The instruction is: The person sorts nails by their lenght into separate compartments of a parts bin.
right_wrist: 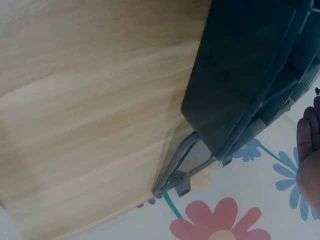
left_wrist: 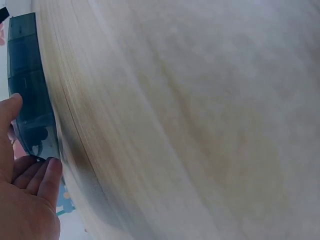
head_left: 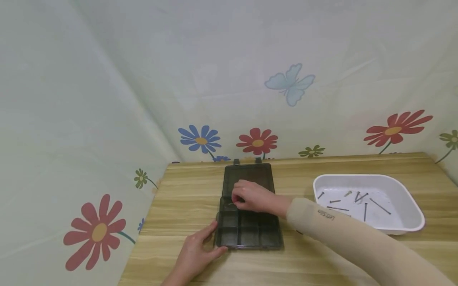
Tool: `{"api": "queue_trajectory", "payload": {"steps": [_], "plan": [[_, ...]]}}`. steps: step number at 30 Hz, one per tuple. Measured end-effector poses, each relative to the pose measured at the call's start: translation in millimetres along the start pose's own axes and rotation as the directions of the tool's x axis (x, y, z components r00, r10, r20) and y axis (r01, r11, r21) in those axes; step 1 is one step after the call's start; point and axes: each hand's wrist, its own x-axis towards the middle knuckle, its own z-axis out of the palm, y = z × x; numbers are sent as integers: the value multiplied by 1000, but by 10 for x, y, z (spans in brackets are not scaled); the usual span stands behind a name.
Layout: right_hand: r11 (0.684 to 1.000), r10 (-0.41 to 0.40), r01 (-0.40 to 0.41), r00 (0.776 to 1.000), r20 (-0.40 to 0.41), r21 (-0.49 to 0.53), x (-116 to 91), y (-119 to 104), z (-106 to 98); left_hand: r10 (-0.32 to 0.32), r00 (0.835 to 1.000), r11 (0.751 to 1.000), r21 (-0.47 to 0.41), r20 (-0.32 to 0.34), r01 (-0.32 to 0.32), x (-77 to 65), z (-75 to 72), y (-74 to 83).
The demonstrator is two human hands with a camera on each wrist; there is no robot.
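A dark translucent compartment box [head_left: 248, 237] lies on the table with its lid [head_left: 247, 174] opened back toward the wall. My left hand [head_left: 196, 252] holds the box's near left corner, thumb at the front edge and fingers along the left side. That same corner sits between thumb and fingers of the left hand [left_wrist: 30, 195] in the left wrist view. My right hand [head_left: 252, 196] pinches a small screw [head_left: 230, 204] over the far left compartment. The screw's dark head [right_wrist: 317, 91] shows by the fingertips at the right wrist view's edge.
To the right stands a white tray [head_left: 411, 216] with several loose screws [head_left: 380, 205] of different lengths, partly behind the right sleeve [head_left: 343, 230]. A flower-printed sheet [head_left: 229, 95] hangs behind the wood-grain table [head_left: 297, 174]. Two latch tabs [head_left: 258, 160] stick out at the lid's far end.
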Motion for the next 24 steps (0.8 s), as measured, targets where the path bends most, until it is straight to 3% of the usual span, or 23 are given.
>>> {"api": "queue_trajectory", "payload": {"steps": [8, 15, 20, 24], "plan": [[999, -32, 33, 998, -51, 17, 33, 4, 120, 30, 999, 999, 17, -13, -29, -3, 7, -10], [998, -3, 7, 998, -63, 61, 34, 2, 177, 9, 1000, 1000, 23, 17, -10, -4, 4, -14], [986, 42, -29, 996, -81, 164, 6, 3, 171, -10, 999, 1000, 20, 37, 10, 3, -1, -15], [955, 87, -54, 991, -101, 292, -38, 7, 122, -18, 999, 999, 30, 44, 17, 11, -2, -21]]}}
